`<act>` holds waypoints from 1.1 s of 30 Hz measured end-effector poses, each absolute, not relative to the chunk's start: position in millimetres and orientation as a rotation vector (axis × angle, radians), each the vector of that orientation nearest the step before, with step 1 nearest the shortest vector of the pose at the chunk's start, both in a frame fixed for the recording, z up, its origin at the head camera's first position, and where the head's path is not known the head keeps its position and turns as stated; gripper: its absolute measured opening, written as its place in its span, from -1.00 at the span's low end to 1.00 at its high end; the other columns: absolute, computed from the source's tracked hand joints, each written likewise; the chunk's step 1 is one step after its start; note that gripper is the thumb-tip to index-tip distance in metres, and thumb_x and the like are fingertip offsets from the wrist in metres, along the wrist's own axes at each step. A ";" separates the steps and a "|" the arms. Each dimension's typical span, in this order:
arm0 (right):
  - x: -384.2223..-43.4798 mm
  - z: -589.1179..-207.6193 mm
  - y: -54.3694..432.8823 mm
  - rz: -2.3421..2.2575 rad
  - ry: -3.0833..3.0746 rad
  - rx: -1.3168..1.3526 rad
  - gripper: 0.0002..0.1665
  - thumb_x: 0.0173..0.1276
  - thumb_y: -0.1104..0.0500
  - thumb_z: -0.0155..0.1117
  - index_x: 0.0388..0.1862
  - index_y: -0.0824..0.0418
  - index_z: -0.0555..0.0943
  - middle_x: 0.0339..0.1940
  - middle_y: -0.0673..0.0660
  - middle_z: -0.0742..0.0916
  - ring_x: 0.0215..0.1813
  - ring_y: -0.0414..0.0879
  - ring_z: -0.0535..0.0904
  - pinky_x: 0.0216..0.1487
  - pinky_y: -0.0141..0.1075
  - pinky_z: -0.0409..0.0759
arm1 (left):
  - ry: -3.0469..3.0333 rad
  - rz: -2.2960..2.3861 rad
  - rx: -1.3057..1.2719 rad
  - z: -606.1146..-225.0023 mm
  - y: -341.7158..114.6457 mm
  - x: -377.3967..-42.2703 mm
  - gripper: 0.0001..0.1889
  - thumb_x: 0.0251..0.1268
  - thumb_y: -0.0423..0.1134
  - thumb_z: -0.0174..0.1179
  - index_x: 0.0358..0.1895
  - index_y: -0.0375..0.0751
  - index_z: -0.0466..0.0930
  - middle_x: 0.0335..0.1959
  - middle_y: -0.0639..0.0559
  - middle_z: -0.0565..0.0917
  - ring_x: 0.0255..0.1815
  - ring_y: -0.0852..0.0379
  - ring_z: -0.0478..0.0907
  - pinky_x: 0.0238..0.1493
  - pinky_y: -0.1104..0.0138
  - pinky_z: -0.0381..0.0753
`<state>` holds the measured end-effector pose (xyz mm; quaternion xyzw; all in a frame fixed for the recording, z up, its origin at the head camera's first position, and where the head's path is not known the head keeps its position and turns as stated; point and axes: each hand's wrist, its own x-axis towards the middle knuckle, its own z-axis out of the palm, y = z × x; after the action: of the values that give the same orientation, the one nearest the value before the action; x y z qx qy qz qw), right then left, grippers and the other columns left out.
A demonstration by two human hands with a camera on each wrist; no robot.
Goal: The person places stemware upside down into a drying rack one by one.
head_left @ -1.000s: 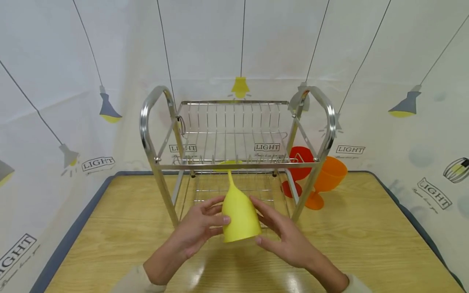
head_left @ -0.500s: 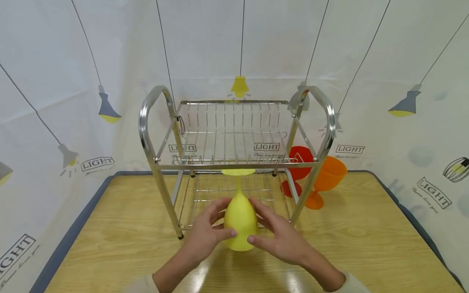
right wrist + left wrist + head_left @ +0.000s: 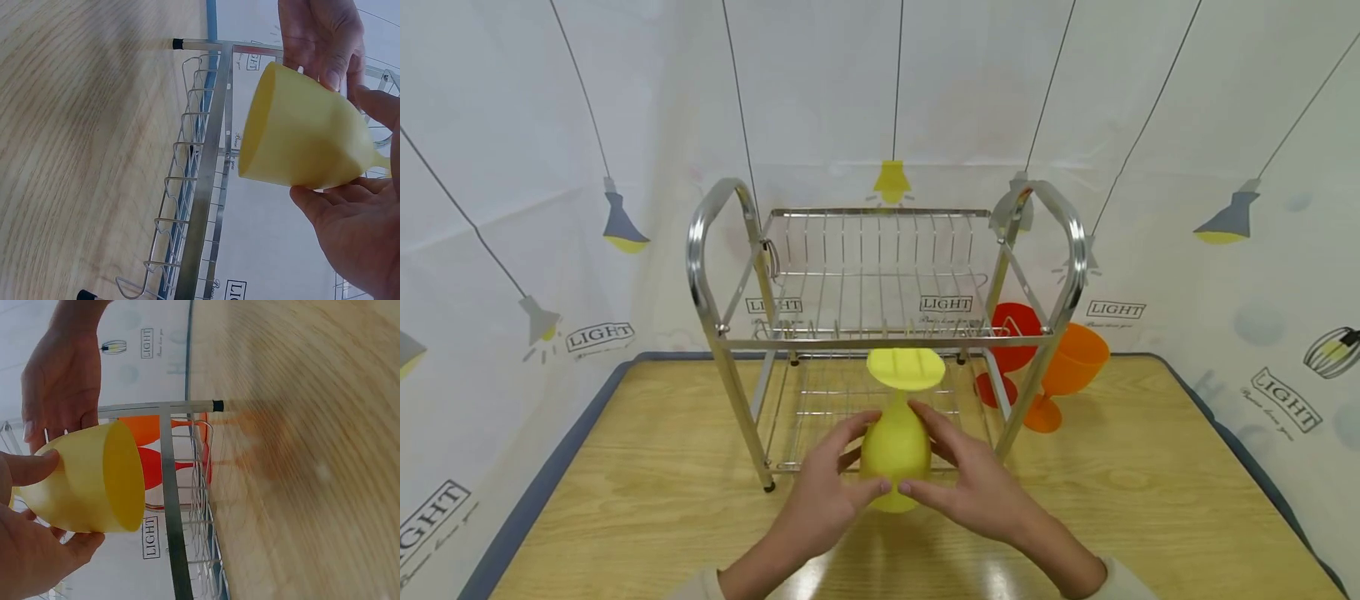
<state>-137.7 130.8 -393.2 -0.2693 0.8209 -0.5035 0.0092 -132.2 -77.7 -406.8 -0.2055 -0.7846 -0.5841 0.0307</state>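
Note:
A yellow goblet (image 3: 896, 454) hangs upside down in front of the rack, with its round foot (image 3: 906, 369) on top and the foot's underside facing me. My left hand (image 3: 829, 492) grips the bowl from the left, and my right hand (image 3: 976, 482) holds it from the right. In the head view both thumbs press on the front of the bowl, their tips close together. The left wrist view shows the bowl (image 3: 81, 478) with its open rim above the table. In the right wrist view the same bowl (image 3: 312, 131) lies between both hands.
A two-tier metal dish rack (image 3: 887, 342) stands just behind the goblet, its wire lower tier (image 3: 820, 408) near the tabletop. Right of the rack, a red goblet (image 3: 1013, 350) and an orange goblet (image 3: 1073, 362) stand upright on the wooden table (image 3: 647, 467). Printed cloth hangs behind.
The yellow goblet has swung from a leftward lean to vertical, and its foot has tipped toward me, showing the underside. My thumbs have come together on the bowl.

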 end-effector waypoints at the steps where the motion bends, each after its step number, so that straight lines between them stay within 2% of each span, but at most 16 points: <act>1: -137.4 -393.8 130.6 -1.575 2.567 -0.836 -0.03 0.20 0.05 0.48 0.50 0.13 0.20 0.43 0.14 0.43 0.38 0.04 0.42 0.33 -0.14 0.48 | -2.416 -1.698 -0.686 -408.2 -78.1 -131.2 -0.25 -0.01 -0.49 0.42 0.33 -0.08 0.39 0.33 0.02 0.44 0.36 -0.04 0.37 0.29 0.13 0.52; 5: -136.7 -396.6 130.2 -1.640 2.564 -0.841 -0.14 0.15 0.08 0.51 0.38 0.11 0.31 0.28 0.05 0.53 0.29 0.00 0.49 0.27 -0.12 0.55 | -2.342 -1.292 -0.877 -412.1 -79.0 -128.8 -0.22 -0.11 -0.48 0.49 0.29 -0.11 0.42 0.31 -0.05 0.47 0.35 0.01 0.39 0.31 0.10 0.49; 9: -135.5 -397.0 129.5 -1.690 2.586 -0.867 -0.14 0.10 0.15 0.54 0.33 0.10 0.30 0.23 0.04 0.50 0.27 0.00 0.49 0.23 -0.14 0.59 | -2.267 -1.105 -0.966 -413.1 -79.4 -128.7 -0.21 -0.15 -0.48 0.50 0.29 -0.15 0.41 0.32 -0.09 0.44 0.32 -0.03 0.40 0.29 0.10 0.51; 16: -135.7 -391.9 129.9 -1.560 2.711 -0.893 -0.12 0.07 0.08 0.56 0.32 0.00 0.31 0.22 -0.07 0.50 0.26 -0.13 0.45 0.24 -0.07 0.57 | -2.210 -1.049 -1.018 -415.5 -81.0 -129.3 -0.21 -0.09 -0.44 0.48 0.32 -0.20 0.37 0.31 -0.16 0.43 0.30 -0.08 0.41 0.27 0.11 0.53; 21: -135.7 -389.1 131.5 -1.493 2.764 -0.915 -0.11 0.05 0.07 0.57 0.32 -0.01 0.32 0.23 -0.09 0.49 0.26 -0.15 0.42 0.25 -0.02 0.54 | -2.191 -1.036 -1.047 -415.6 -82.7 -129.8 -0.22 -0.05 -0.40 0.48 0.34 -0.22 0.35 0.31 -0.17 0.42 0.31 -0.08 0.41 0.25 0.10 0.55; 28: -130.7 -382.6 132.2 -1.414 2.823 -0.891 -0.26 0.08 0.02 0.56 0.24 -0.04 0.46 0.16 -0.14 0.61 0.18 -0.18 0.53 0.17 -0.07 0.61 | -2.170 -1.030 -1.064 -413.1 -86.2 -126.6 -0.20 -0.03 -0.37 0.48 0.36 -0.22 0.32 0.30 -0.15 0.43 0.28 -0.07 0.44 0.21 0.12 0.59; 33: -127.1 -373.9 135.3 -1.420 2.814 -0.956 -0.27 0.11 -0.01 0.53 0.26 -0.10 0.44 0.16 -0.17 0.60 0.15 -0.19 0.56 0.13 -0.13 0.64 | -2.117 -1.031 -1.092 -408.6 -87.5 -126.6 -0.27 0.10 -0.25 0.44 0.36 -0.23 0.34 0.27 -0.15 0.46 0.23 -0.04 0.48 0.15 0.19 0.63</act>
<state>-127.1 135.3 -373.9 -0.2895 0.8518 -0.4299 -0.0762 -126.6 -87.5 -408.6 -0.4051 -0.7855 -0.3824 0.2696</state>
